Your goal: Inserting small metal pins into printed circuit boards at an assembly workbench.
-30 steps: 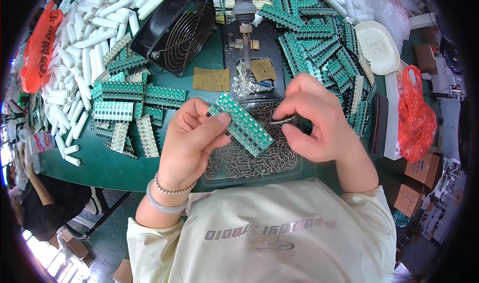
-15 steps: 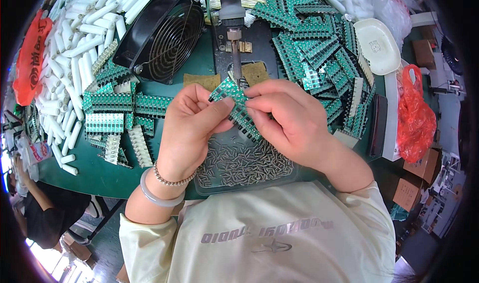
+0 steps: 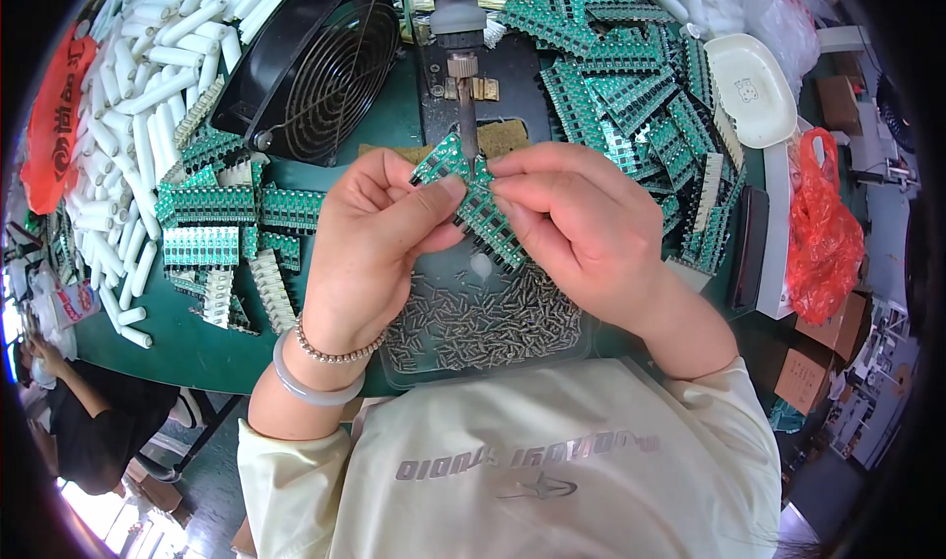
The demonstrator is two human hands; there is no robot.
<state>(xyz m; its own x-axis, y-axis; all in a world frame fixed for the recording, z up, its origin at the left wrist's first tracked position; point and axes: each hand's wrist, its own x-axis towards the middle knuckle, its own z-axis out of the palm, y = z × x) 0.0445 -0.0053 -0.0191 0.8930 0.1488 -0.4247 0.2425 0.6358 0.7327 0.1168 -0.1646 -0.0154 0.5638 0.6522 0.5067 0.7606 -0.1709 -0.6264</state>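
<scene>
My left hand (image 3: pixel 379 229) pinches a green circuit board strip (image 3: pixel 485 216) between thumb and fingers, tilted from upper left to lower right. A soldering iron (image 3: pixel 467 111) points down from its stand, and its tip meets the board's upper part or hangs just above it. My right hand (image 3: pixel 591 226) is closed in a pinch at the board's right edge, close to the tip. Whatever those fingertips hold is too small and covered to make out. Below the board, small metal pins (image 3: pixel 483 325) fill a shallow clear tray (image 3: pixel 591 346).
Green board strips are heaped at right (image 3: pixel 631 96) and left (image 3: pixel 209 204). White tubes (image 3: pixel 138 116) pile up beyond the left heap. A black fan (image 3: pixel 315 76) stands left of the iron. A cream dish (image 3: pixel 749 86) and red bag (image 3: pixel 823 229) lie right. Another person (image 3: pixel 99 421) sits lower left.
Both hands have lifted the board slightly up and away from me, bringing it under the iron's tip. My right hand has shifted a little to the right, still pinched.
</scene>
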